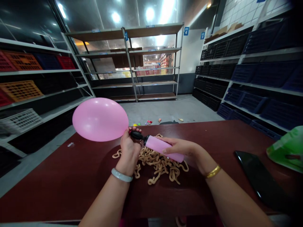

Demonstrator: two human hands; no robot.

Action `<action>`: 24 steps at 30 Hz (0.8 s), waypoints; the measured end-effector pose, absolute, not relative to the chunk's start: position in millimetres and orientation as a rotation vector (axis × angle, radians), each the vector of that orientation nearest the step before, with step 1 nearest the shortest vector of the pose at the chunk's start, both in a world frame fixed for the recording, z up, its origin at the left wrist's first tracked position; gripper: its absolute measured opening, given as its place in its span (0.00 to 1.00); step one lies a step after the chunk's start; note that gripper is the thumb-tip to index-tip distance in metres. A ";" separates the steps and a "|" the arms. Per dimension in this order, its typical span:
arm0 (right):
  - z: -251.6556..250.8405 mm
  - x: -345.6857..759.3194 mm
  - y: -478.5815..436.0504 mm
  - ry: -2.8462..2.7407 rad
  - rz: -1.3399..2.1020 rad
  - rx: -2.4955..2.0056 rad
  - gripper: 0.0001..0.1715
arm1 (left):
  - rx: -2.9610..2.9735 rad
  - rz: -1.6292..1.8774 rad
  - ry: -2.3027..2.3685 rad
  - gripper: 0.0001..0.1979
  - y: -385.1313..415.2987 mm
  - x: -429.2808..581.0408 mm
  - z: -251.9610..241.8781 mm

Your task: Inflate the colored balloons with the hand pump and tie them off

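Note:
A large inflated pink balloon (100,119) stands out to the left, its neck toward the black nozzle of a pink hand balloon pump (153,145). My left hand (130,149) is closed around the balloon's neck at the nozzle; its fingers partly hide the joint. My right hand (186,147) grips the pump's pink barrel, which slopes down to the right. Beneath both hands lies a tangled heap of limp tan balloons (157,162), long and curled, partly covered by the pump and my hands.
The dark red table (71,189) carries a black phone-like slab (258,173) and a green plastic bag (287,146) at right. Small coloured bits (149,121) lie on the floor beyond. Shelves (156,83) with crates (22,90) line the room.

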State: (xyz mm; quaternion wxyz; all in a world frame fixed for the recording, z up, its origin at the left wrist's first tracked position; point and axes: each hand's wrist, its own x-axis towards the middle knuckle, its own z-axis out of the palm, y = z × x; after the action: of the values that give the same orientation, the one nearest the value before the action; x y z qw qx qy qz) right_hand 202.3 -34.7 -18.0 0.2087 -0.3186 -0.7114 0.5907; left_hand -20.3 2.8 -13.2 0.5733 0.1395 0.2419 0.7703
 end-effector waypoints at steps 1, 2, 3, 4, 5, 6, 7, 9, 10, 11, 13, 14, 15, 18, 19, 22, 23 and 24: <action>-18.5 202.3 -34.3 -1.985 1.641 -0.889 0.47 | 0.325 1.805 0.561 0.07 4.1 -22.3 -12.9; -19.0 202.4 -33.9 -1.980 1.644 -0.889 0.47 | 0.326 1.806 0.553 0.08 4.9 -24.1 -12.5; -19.6 203.0 -33.6 -1.968 1.654 -0.886 0.47 | 0.332 1.807 0.546 0.08 5.1 -25.5 -12.0; -19.9 203.8 -33.4 -1.947 1.670 -0.884 0.48 | 0.346 1.805 0.539 0.08 4.8 -26.3 -11.6; -20.1 205.1 -33.3 -1.918 1.697 -0.882 0.48 | 0.371 1.790 0.532 0.08 4.1 -26.4 -11.3; -20.0 206.6 -33.4 -1.885 1.731 -0.880 0.49 | 0.406 1.767 0.528 0.07 3.0 -25.7 -11.4; -19.6 208.3 -33.7 -1.850 1.763 -0.878 0.49 | 0.445 1.743 0.528 0.06 1.9 -24.2 -11.8; -18.1 211.4 -34.6 -1.794 1.802 -0.882 0.49 | 0.517 1.718 0.538 0.05 -0.2 -19.5 -14.1; -17.1 212.5 -35.2 -1.778 1.803 -0.889 0.49 | 0.548 1.725 0.544 0.06 -0.8 -16.9 -15.7; -16.1 213.0 -35.8 -1.771 1.798 -0.897 0.48 | 0.575 1.743 0.550 0.07 -1.0 -14.5 -17.4; -14.3 212.3 -37.0 -1.766 1.803 -0.915 0.48 | 0.628 1.787 0.571 0.09 -0.3 -12.1 -20.2; -13.8 211.4 -37.5 -1.761 1.815 -0.922 0.48 | 0.652 1.806 0.589 0.10 0.6 -12.6 -20.9; -13.5 210.4 -37.9 -1.753 1.822 -0.929 0.48 | 0.672 1.821 0.611 0.10 1.9 -14.5 -21.0; -13.3 210.1 -38.2 -1.741 1.807 -0.933 0.48 | 0.692 1.877 0.644 0.11 8.2 -27.7 -18.7; -13.1 211.2 -38.1 -1.754 1.802 -0.931 0.47 | 0.675 1.912 0.647 0.10 10.8 -33.6 -17.6; -11.7 217.0 -37.2 -1.828 1.801 -0.938 0.48 | 0.586 1.988 0.654 0.08 18.8 -49.3 -15.5; -11.1 218.8 -36.8 -1.848 1.795 -0.938 0.48 | 0.555 1.983 0.656 0.08 20.8 -52.4 -15.5; -10.6 220.2 -36.4 -1.861 1.786 -0.933 0.48 | 0.532 1.963 0.653 0.08 22.1 -54.0 -15.8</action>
State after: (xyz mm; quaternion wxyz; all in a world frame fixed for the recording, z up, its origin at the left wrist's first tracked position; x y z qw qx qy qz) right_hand 220.2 -36.4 -10.6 0.1982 -0.3334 -0.6650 0.6382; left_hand -54.0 22.1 -15.8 0.4819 0.2181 0.2678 0.8053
